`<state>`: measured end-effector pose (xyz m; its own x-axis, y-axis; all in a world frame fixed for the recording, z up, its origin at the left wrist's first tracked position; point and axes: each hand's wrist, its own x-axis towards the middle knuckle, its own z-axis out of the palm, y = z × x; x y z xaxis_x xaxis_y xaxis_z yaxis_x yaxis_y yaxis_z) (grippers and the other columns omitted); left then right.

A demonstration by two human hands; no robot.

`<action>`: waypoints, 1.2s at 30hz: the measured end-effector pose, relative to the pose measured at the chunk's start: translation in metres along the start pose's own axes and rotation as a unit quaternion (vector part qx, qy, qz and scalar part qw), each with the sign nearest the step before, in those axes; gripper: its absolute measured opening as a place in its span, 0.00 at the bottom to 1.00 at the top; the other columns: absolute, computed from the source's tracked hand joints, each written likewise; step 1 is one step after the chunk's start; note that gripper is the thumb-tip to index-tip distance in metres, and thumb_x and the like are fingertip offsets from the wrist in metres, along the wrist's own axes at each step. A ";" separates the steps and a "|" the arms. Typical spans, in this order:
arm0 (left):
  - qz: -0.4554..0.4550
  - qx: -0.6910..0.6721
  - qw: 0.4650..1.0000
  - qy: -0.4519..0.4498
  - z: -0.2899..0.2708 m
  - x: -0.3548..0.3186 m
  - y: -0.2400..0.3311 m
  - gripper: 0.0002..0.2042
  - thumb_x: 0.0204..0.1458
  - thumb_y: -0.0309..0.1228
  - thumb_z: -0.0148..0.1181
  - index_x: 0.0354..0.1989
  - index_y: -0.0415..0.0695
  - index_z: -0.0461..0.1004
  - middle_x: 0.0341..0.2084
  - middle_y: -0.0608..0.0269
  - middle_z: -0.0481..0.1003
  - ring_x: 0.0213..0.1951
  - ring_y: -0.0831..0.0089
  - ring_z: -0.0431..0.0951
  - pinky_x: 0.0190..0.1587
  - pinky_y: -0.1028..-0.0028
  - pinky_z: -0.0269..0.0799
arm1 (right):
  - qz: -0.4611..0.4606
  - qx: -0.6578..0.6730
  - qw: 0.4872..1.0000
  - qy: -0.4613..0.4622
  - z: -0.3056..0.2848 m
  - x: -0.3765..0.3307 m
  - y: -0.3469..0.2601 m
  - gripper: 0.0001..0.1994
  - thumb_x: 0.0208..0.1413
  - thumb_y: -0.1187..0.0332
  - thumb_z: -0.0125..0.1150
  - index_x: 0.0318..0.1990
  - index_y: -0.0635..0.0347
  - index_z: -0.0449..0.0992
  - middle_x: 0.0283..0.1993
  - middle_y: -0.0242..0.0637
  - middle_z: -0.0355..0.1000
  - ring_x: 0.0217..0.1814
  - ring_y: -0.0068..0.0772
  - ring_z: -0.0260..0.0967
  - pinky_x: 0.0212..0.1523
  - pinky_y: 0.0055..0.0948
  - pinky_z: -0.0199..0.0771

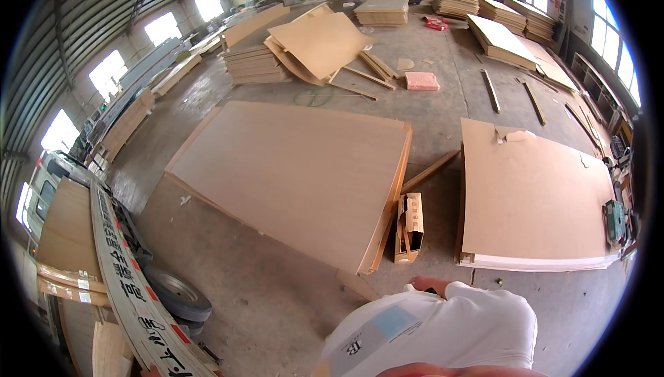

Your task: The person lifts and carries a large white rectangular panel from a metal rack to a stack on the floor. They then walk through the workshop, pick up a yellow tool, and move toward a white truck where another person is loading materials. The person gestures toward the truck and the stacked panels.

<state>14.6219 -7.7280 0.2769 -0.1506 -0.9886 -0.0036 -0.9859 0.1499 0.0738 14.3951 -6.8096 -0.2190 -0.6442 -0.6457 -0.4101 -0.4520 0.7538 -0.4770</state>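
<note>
The white shirt (443, 325) on my body fills the bottom of the view. Just past it shows a bare part of an arm, apparently my right hand (427, 283), with its fingers mostly hidden by the shirt. A small dark thing lies against it, too little seen to name. Nearest to it are an open cardboard box (409, 228) with wood strips inside and the near corner of a large tan board stack (297, 176). A pale strip of board (356, 285) sticks out beside the shirt. My left hand does not show.
Another board stack (536, 197) lies on the right, with a green case (615, 222) at its edge. A truck's side panel (131, 273) and a tyre (176, 294) stand at left. Loose boards (321, 41), wood strips (491, 91) and a pink block (422, 81) lie farther off.
</note>
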 end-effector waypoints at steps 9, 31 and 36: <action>0.014 0.033 0.999 0.010 0.012 0.024 -0.032 0.27 0.61 0.53 0.51 0.56 0.43 0.75 0.52 0.49 0.76 0.49 0.45 0.76 0.47 0.45 0.72 | -0.175 0.603 0.599 0.496 -0.457 -0.066 -0.152 0.39 0.62 0.70 0.51 0.76 0.38 0.40 0.71 0.46 0.59 0.21 0.17 0.54 0.21 0.17 0.58; 0.014 -0.020 1.000 -0.001 -0.002 0.002 -0.012 0.28 0.59 0.53 0.53 0.56 0.41 0.75 0.49 0.47 0.77 0.48 0.45 0.77 0.47 0.46 0.73 | -0.439 0.257 0.590 0.627 -0.603 -0.174 -0.295 0.39 0.67 0.74 0.45 0.76 0.41 0.28 0.75 0.60 0.48 0.17 0.09 0.52 0.22 0.16 0.63; -0.004 -0.024 1.000 0.000 -0.008 -0.012 -0.005 0.28 0.58 0.52 0.53 0.58 0.43 0.73 0.52 0.48 0.76 0.50 0.46 0.77 0.48 0.47 0.73 | -0.404 0.310 0.611 0.606 -0.580 -0.163 -0.282 0.40 0.66 0.72 0.47 0.76 0.42 0.28 0.74 0.60 0.50 0.16 0.10 0.52 0.21 0.16 0.63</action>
<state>14.6291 -7.7170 0.2846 -0.1423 -0.9898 -0.0039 -0.9825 0.1408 0.1223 14.2700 -6.8463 0.4332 -0.5184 0.0716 0.8522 -0.8465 -0.1841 -0.4995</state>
